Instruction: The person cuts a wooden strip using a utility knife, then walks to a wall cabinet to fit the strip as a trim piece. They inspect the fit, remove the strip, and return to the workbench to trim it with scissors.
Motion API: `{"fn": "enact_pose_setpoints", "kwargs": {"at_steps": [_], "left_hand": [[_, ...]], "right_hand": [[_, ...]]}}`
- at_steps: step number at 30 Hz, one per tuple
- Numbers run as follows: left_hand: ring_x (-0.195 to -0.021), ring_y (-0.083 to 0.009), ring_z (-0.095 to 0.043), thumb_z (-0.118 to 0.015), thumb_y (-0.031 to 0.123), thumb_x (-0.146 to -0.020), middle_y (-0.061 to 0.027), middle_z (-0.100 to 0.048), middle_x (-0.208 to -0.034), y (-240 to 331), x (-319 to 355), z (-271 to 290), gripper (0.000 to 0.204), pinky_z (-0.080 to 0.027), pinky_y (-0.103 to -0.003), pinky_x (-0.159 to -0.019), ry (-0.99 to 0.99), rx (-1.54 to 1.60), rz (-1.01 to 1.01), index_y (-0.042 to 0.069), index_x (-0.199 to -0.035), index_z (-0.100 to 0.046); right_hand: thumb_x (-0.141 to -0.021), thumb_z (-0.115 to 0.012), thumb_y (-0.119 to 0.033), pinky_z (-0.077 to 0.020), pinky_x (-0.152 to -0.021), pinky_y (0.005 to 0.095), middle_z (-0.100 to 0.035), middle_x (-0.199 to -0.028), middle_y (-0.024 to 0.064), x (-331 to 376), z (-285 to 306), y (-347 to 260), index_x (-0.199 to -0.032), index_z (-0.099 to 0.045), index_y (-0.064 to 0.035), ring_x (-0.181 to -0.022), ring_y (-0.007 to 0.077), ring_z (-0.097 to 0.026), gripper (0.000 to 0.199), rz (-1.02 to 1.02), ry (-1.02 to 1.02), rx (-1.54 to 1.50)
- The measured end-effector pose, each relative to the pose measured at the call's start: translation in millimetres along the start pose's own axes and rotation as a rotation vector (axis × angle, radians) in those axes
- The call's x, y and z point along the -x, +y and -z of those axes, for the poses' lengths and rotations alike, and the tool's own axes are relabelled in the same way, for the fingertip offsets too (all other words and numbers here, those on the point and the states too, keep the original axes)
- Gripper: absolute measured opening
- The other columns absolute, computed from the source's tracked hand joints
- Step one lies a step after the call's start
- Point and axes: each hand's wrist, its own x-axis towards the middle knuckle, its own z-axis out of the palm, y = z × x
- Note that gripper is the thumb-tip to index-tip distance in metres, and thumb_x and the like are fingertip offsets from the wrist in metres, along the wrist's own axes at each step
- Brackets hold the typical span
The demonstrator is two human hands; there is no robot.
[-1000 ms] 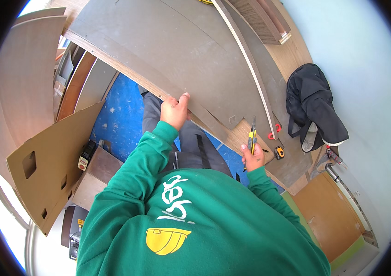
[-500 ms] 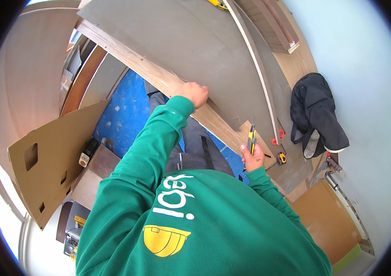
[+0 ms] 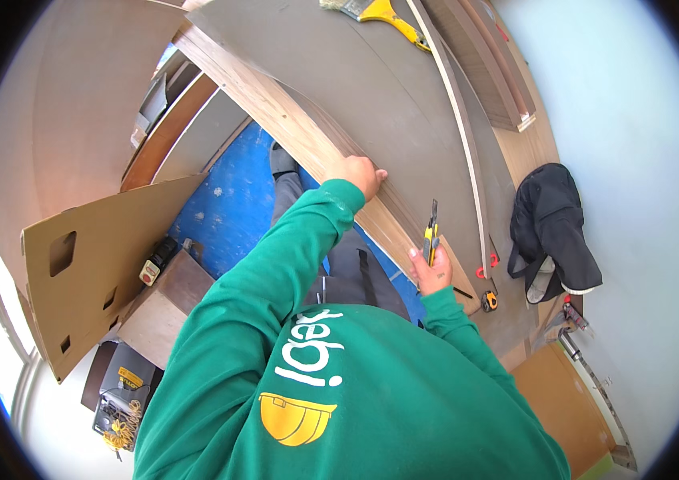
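My left hand [image 3: 358, 176] is clasped over a long wooden board [image 3: 291, 122] along the near edge of the tabletop [image 3: 371, 96]; my right hand [image 3: 433, 273] grasps a yellow-and-black knife [image 3: 429, 240], a tape measure [image 3: 489, 301] nearby.

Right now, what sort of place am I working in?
Probably a woodworking area, perhaps a room being fitted out: there's a utility knife in the right hand, a wooden board at the left hand, and a yellow-handled paintbrush.

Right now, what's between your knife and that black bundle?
The head view shows a long pale strip between the knife and the black bundle, with grey surface either side.
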Motion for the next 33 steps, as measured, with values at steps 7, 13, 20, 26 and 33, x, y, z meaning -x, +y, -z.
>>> {"fn": "enact_pose_setpoints", "kwargs": {"at_steps": [7,13,20,26,33], "left_hand": [[-0.072,-0.0356,-0.066,-0.066,0.048,-0.085,-0.0172,-0.067,-0.076,-48,32,12,0.043,-0.053,-0.046,-0.066,0.266,0.029,-0.299,0.005,-0.087,-0.07],[-0.127,-0.0307,-0.047,-0.072,0.021,-0.08,-0.0086,-0.054,-0.131,-131,36,81,0.042,-0.039,-0.047,-0.104,0.937,-0.179,-0.466,0.015,-0.12,-0.062],[-0.138,-0.0223,-0.037,-0.063,0.017,-0.087,-0.0012,-0.05,-0.14,-218,-29,186,0.043,-0.024,-0.046,-0.118,0.83,-0.56,-0.451,0.019,-0.13,-0.057],[-0.128,-0.0222,-0.046,-0.067,0.014,-0.083,-0.0006,-0.055,-0.128,-243,-56,257,0.042,-0.035,-0.04,-0.112,0.684,-0.744,-0.659,0.016,-0.124,-0.06],[-0.107,-0.0247,-0.053,-0.071,0.015,-0.079,-0.0033,-0.058,-0.108,-242,-83,302,0.032,-0.046,-0.038,-0.096,0.395,-0.652,-0.951,0.011,-0.11,-0.065]], "right_hand": [[-0.087,-0.072,-0.018,-0.0499,-0.067,0.0277,-0.064,-0.084,0.0037,-49,-45,-7,-0.095,-0.057,-0.0038,-0.072,0.0113,-0.059,0.022,0.167,-0.012,0.212],[-0.083,-0.075,-0.021,-0.0497,-0.077,0.0326,-0.066,-0.087,0.0068,-49,-48,-17,-0.099,-0.059,-0.0024,-0.08,0.0161,-0.061,0.03,0.156,0.02,0.25],[-0.084,-0.075,-0.021,-0.0491,-0.074,0.0324,-0.065,-0.085,0.0062,-47,-50,-27,-0.097,-0.059,-0.0025,-0.077,0.0156,-0.06,0.028,0.157,0.038,0.311],[-0.082,-0.075,-0.019,-0.0488,-0.073,0.0326,-0.064,-0.084,0.0058,-44,-51,-23,-0.097,-0.059,-0.0029,-0.076,0.0169,-0.06,0.027,0.137,0.049,0.345],[-0.083,-0.075,-0.019,-0.0486,-0.072,0.0322,-0.063,-0.082,0.0052,-56,-51,-8,-0.095,-0.06,-0.003,-0.074,0.0156,-0.058,0.026,0.087,0.098,0.275]]}}
